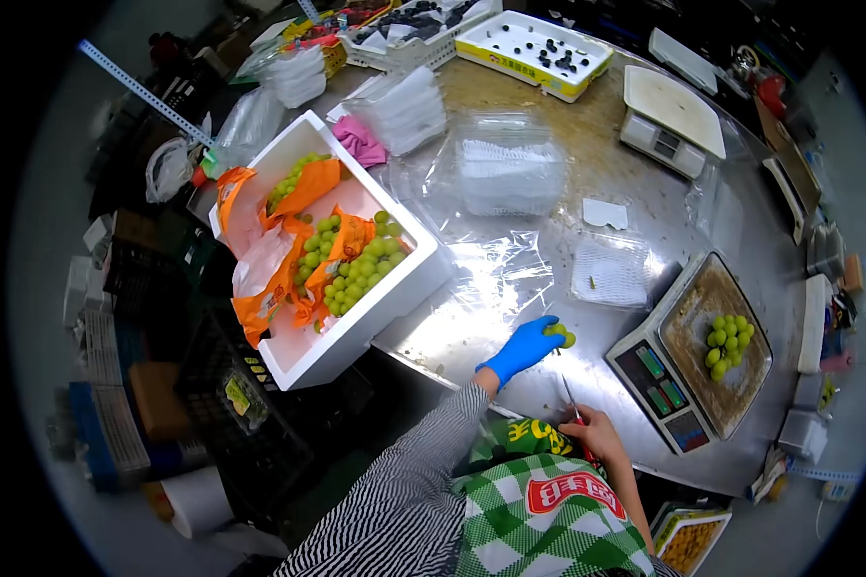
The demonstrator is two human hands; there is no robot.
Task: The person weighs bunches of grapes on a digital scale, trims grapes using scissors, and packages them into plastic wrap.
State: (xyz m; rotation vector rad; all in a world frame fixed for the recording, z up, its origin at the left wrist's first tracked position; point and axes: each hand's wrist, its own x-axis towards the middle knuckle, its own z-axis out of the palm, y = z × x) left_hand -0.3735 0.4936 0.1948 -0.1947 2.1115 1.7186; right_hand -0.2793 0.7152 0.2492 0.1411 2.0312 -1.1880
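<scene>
our left hand (522, 352) pinches small grapes (568, 339), ahead of our right hand (601, 438), which grips scissors (579, 419), blades pointing forward, near grapes but apart.

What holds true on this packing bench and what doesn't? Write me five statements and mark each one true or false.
1. The left hand wears a blue glove and holds a few green grapes. True.
2. The right hand wears a matching glove. False: it is bare and holds a red-handled tool.
3. A small grape bunch lies on the scale with green displays. True.
4. The white foam box is full of dark fruit. False: it holds green bunches and orange wrapping.
5. The shallow yellow-and-white tray contains small dark fruit. True.
</scene>
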